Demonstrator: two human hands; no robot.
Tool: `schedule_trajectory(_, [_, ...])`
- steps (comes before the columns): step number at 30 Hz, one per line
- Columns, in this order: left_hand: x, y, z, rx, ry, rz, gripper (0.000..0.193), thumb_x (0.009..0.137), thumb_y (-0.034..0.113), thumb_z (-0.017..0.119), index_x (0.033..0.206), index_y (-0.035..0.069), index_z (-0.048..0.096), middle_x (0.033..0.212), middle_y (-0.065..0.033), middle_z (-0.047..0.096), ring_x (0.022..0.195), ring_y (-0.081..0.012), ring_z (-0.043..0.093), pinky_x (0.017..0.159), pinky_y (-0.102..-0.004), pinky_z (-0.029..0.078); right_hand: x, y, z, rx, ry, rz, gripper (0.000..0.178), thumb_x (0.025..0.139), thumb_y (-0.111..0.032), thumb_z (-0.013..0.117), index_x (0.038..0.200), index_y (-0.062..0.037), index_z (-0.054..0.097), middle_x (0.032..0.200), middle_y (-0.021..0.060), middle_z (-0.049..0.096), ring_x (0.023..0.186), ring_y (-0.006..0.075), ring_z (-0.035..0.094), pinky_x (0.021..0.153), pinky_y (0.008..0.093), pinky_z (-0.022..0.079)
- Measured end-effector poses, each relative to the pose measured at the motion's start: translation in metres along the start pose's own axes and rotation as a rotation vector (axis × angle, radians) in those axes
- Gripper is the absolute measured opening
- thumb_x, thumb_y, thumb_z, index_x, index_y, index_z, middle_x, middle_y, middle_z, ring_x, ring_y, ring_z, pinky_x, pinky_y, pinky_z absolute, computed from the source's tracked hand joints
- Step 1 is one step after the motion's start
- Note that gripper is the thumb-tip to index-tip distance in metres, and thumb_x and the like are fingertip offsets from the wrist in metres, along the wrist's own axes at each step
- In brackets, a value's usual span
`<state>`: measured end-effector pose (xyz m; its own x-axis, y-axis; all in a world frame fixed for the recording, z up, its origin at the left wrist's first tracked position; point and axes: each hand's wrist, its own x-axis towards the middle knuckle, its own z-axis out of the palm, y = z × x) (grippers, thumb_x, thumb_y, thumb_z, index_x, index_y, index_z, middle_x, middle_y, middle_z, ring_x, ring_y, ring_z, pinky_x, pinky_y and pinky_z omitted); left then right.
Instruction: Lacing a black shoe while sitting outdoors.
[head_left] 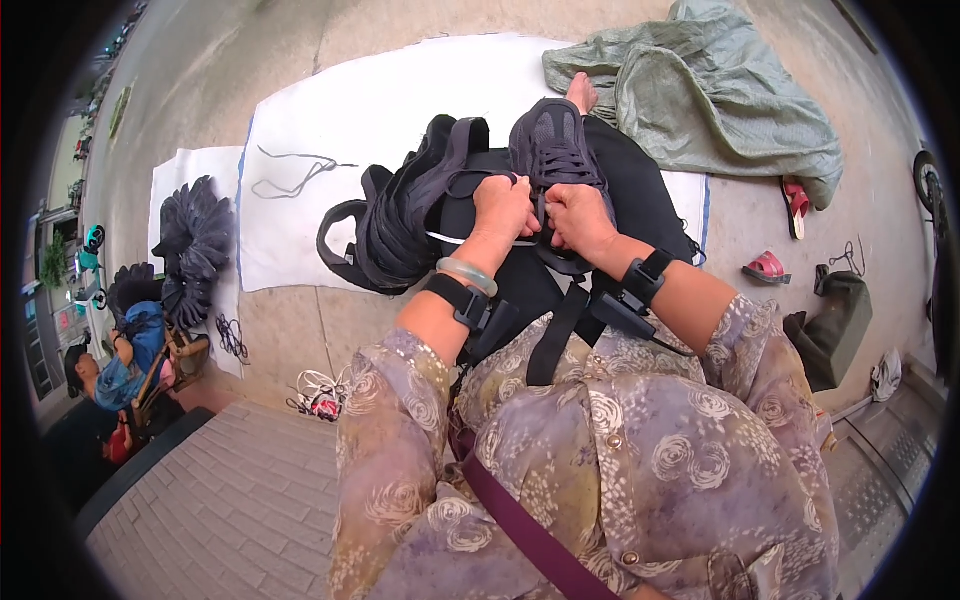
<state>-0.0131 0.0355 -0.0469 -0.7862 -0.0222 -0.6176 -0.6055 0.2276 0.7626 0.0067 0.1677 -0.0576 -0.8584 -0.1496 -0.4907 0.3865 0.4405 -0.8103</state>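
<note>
Both forearms slant inward in front of the torso, the left forearm (427, 325) rising up and to the right, the right forearm (700, 300) reaching up and to the left at a flatter angle. Elbows are bent and bare skin shows from below them to the fingers. The left hand (503, 207) and right hand (580, 217) are near each other, backs mostly upward, fingers curled in and thumbs drawn against them in a pinching pose. One bare foot (582, 92) points away, ahead of the hands.
</note>
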Motion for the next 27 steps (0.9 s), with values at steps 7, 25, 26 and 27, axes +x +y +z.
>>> schedule_trajectory(7, [-0.003, -0.003, -0.002, -0.187, 0.08, 0.024, 0.02, 0.085, 0.012, 0.049, 0.084, -0.007, 0.055, 0.067, -0.0126, 0.057, 0.045, -0.0174, 0.059, 0.038, -0.0234, 0.047, -0.039, 0.01, -0.061, -0.457, -0.159, -0.209, 0.011, 0.075, -0.008, 0.055, 0.076, 0.0008, 0.062, 0.068, 0.0186, 0.06, 0.067, 0.0321, 0.062, 0.06, 0.04, 0.049])
schedule_trajectory(25, [-0.037, 0.0, -0.002, 0.151, 0.279, 0.699, 0.019, 0.083, 0.009, 0.06, 0.098, 0.0, 0.053, 0.064, 0.0004, 0.053, 0.048, -0.0032, 0.044, 0.043, -0.0171, 0.038, -0.055, 0.047, -0.117, -0.537, 0.163, -0.661, 0.022, 0.069, -0.007, 0.06, 0.091, -0.004, 0.058, 0.094, 0.0115, 0.057, 0.09, 0.0293, 0.055, 0.079, 0.0368, 0.044])
schedule_trajectory(26, [-0.038, 0.002, 0.007, 0.099, 0.179, 0.652, 0.01, 0.084, 0.008, 0.057, 0.091, 0.0, 0.057, 0.065, -0.0004, 0.055, 0.047, -0.0038, 0.048, 0.041, -0.018, 0.039, -0.047, 0.043, -0.105, -0.511, 0.204, -0.688, 0.024, 0.071, -0.01, 0.062, 0.093, -0.0047, 0.058, 0.094, 0.012, 0.057, 0.092, 0.0292, 0.055, 0.08, 0.0373, 0.044])
schedule_trajectory(27, [-0.037, 0.004, 0.019, 0.096, 0.151, 0.627, 0.01, 0.084, 0.008, 0.057, 0.091, 0.0, 0.057, 0.065, -0.0004, 0.055, 0.047, -0.0038, 0.048, 0.041, -0.018, 0.039, -0.041, 0.04, -0.096, -0.548, 0.189, -0.656, 0.027, 0.072, -0.015, 0.064, 0.096, -0.0052, 0.057, 0.094, 0.0127, 0.057, 0.093, 0.0295, 0.055, 0.08, 0.0378, 0.044])
